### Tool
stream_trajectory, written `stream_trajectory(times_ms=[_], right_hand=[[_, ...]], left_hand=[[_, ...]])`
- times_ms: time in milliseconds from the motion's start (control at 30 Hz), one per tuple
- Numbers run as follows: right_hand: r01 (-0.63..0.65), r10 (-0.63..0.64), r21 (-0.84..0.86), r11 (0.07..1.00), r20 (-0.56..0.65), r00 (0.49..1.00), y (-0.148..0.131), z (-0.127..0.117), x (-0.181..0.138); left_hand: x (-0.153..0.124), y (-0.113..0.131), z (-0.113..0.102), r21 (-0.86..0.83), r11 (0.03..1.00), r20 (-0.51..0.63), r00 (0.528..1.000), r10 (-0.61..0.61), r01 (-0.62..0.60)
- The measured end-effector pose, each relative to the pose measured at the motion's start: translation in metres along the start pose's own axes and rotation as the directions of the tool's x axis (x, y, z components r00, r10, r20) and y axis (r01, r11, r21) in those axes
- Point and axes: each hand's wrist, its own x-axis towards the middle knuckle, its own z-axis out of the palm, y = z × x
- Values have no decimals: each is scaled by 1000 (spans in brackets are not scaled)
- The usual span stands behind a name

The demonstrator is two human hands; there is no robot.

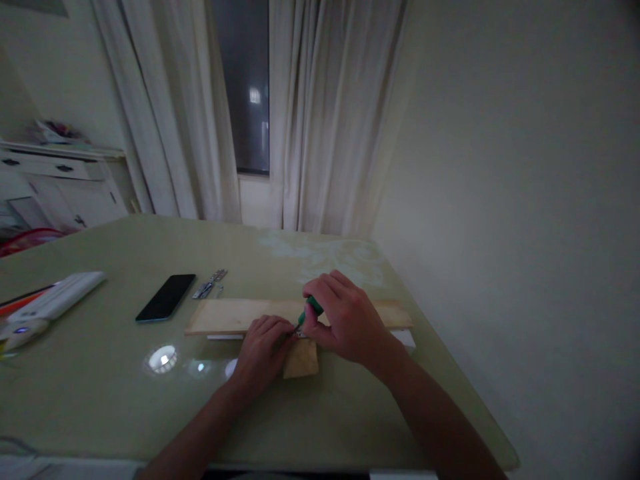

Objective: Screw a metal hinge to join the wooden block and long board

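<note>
A long pale wooden board (235, 315) lies across the green table (100, 373). A smaller wooden piece (301, 360) sits against its near edge. My right hand (345, 319) is closed round a green-handled screwdriver (313, 309), whose tip points down at the joint between the two pieces. My left hand (264, 348) rests curled on the small piece beside the tip, its fingers pinched at something too small to make out.
A black phone (166, 297) lies left of the board, with metal hinges (210, 285) beside it. A white device (55, 298) sits at the far left edge. Curtains and a dark window stand behind the table; a wall is close on the right.
</note>
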Motion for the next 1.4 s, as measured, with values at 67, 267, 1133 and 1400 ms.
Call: stream_trajectory(times_ms=[67, 267, 1133, 1400], right_hand=[[-7, 7, -5, 1000, 15, 1000, 1, 2, 0], [-45, 45, -29, 999, 31, 998, 3, 5, 0], [86, -75, -171, 981, 70, 995, -15, -2, -1], [166, -158, -55, 985, 118, 980, -14, -7, 2]], left_hand=[[-1, -1, 1, -1, 1000, 0, 1000, 0, 0], [-2, -2, 2, 7, 1000, 19, 1000, -12, 11], [0, 0, -1, 24, 999, -13, 1000, 27, -27], [1, 3, -2, 54, 998, -24, 999, 31, -30]])
